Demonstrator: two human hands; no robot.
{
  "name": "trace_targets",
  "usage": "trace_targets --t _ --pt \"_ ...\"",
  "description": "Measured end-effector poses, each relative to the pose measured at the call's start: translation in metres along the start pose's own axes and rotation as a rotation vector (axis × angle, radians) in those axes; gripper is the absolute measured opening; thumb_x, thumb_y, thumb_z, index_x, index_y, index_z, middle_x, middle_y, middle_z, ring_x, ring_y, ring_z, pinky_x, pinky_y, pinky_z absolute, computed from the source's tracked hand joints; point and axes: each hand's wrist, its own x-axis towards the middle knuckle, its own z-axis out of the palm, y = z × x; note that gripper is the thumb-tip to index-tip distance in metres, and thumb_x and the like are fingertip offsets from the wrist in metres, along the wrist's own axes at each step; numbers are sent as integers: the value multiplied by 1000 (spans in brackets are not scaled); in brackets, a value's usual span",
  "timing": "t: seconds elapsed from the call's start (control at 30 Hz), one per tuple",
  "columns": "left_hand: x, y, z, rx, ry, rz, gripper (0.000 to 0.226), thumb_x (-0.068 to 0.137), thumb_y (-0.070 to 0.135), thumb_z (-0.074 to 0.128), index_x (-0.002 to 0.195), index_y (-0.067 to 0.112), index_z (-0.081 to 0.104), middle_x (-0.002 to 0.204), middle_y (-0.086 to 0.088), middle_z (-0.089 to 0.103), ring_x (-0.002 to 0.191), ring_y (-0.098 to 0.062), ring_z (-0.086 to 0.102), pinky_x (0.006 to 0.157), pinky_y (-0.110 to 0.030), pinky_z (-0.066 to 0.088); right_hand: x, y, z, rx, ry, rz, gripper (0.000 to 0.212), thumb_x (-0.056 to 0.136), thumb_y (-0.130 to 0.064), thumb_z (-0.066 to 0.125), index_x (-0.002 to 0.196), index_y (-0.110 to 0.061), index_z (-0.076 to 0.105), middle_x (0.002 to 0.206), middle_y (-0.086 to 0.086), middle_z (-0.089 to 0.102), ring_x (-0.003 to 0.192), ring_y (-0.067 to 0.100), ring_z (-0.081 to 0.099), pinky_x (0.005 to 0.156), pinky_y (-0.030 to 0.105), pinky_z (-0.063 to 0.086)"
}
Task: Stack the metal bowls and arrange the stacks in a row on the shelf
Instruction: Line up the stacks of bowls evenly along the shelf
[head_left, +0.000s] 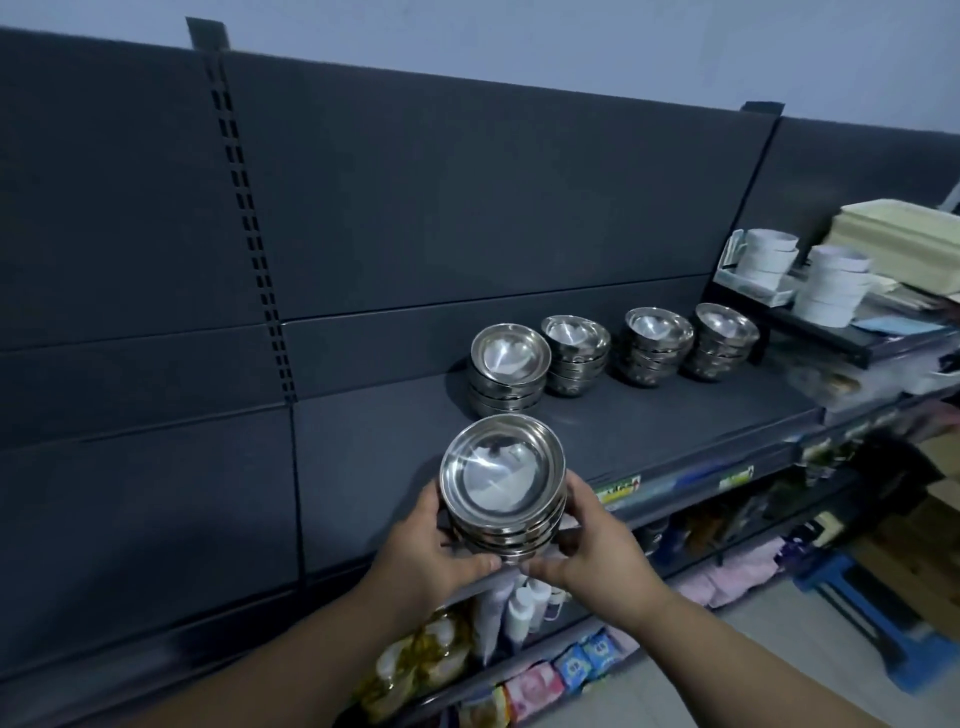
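The held stack of bowls (503, 483) at lower centre is gleaming mirror-silver, its inside reflecting pale white patches. The row of stacks (575, 343) behind is shining the same silver, with darker grey bands between rims. The shelf (649, 421) is showing matte charcoal. The back panel (467, 197) is looking slate blue-grey, and paired black slots (248, 208) are running down the upper left. At right, cups (769, 257) are showing white, trays (904, 234) cream and a stool (883, 623) bright blue. Packets (587, 660) at the bottom are showing blue and pink.
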Motion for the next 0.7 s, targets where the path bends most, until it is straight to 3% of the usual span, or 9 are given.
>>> trace_targets --t 0.1,0.23,0.4,0.5,0.57,0.7 --pt "4 8 10 3 41 -4 90 63 12 88 131 41 36 111 4 65 100 -11 67 92 -33 55 8 1 -13 23 -28 -15 100 66 -15 86 141 -50 30 126 -24 57 108 6 63 83 29 58" --pt "17 17 3 4 84 -21 88 57 15 87 124 46 39 108 5 69 97 -10 70 89 -35 56 29 -6 -15 77 -69 -28 98 70 -5 83 140 -47 30 119 -30 56 110 0 59 68 14 53" --pt "35 19 -15 61 148 17 73 67 1 83 114 40 44 96 9 68 85 2 68 61 -8 48 66 -11 -3 64 -113 -51 100 69 -8 85 143 -41 28 117 -29 56 108 -7 57 72 8 51" --pt "49 10 -31 133 206 19 79 61 16 89 120 43 44 107 17 64 103 -2 62 74 -9 48 93 -14 7 61 -148 -52 100 67 -8 86 141 -43 30 112 -30 60 102 -18 57 77 8 50" --pt "59 5 -41 163 229 2 85 59 23 90 126 42 41 108 21 63 104 -1 61 81 -14 48 110 -14 15 60 -162 -59 99 66 -9 86 137 -47 29 107 -31 63 98 -21 57 75 4 48" --pt "71 0 -49 219 288 -15 92 60 25 90 133 39 36 109 26 58 102 7 56 79 -4 41 137 -10 25 43 -212 -85 100 64 -11 87 134 -50 28 106 -29 66 101 -14 61 89 11 49"
